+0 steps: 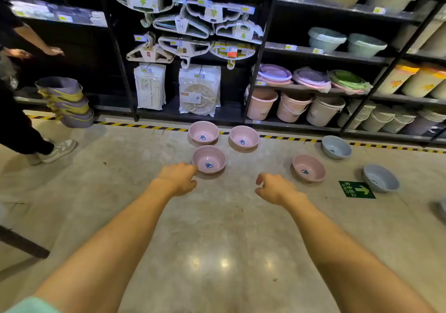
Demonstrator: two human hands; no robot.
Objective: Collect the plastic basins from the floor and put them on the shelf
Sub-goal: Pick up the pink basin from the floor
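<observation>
reaching over a shop floor, we held our left hand (179, 178) and right hand (275, 188) loosely curled and empty; four pink basins (209, 159) and two blue basins (336, 146) lay uncollected below the shelf (323, 55).

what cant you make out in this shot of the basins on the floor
- Head view: the stickers inside the pink basins, such as the nearest pink basin, are too small to read.
- Head view: a pale object at the right edge is cut off; whether it is another basin is unclear.
- Head view: the left hand overlaps the nearest pink basin's rim; contact cannot be told.
</observation>
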